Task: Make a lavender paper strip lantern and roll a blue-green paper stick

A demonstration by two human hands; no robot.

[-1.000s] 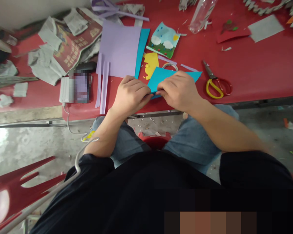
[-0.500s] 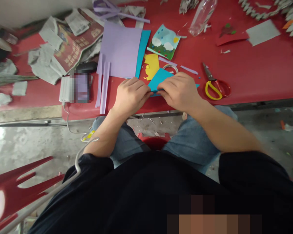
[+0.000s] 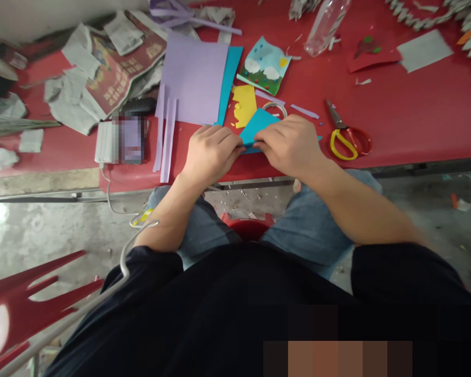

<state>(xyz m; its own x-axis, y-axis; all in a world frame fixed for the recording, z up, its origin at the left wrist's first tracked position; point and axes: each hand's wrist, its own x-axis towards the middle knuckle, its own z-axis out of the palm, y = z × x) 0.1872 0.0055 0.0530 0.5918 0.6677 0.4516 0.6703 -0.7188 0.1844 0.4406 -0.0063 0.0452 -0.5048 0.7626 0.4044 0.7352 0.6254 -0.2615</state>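
Newspaper [image 3: 127, 68]: spread in crumpled pieces over the left part of the surface [image 3: 416, 120].
Purple strips [image 3: 167, 141]: laid side by side, their far ends overlapping the purple sheet [image 3: 194, 78].
Left hand [image 3: 212, 151]: fingers curled, with the left end of the near edge of the blue paper [image 3: 259, 125] pinched against the thumb.
Yellow paper [image 3: 245, 104]: laid beyond the blue paper, its left edge ragged.
Blue paper: held between both hands near the front of the surface. A narrow fold or roll along the near edge is judged to be the step in hand; which one is hidden by the fingers. For the next move, level pinches and even pressure along that edge seem to be called for.
Right hand [image 3: 289, 144]: closed in a pinch on the same edge, close to the left fingertips.
Scissors [image 3: 343, 133]: laid to the right, touched by neither hand.
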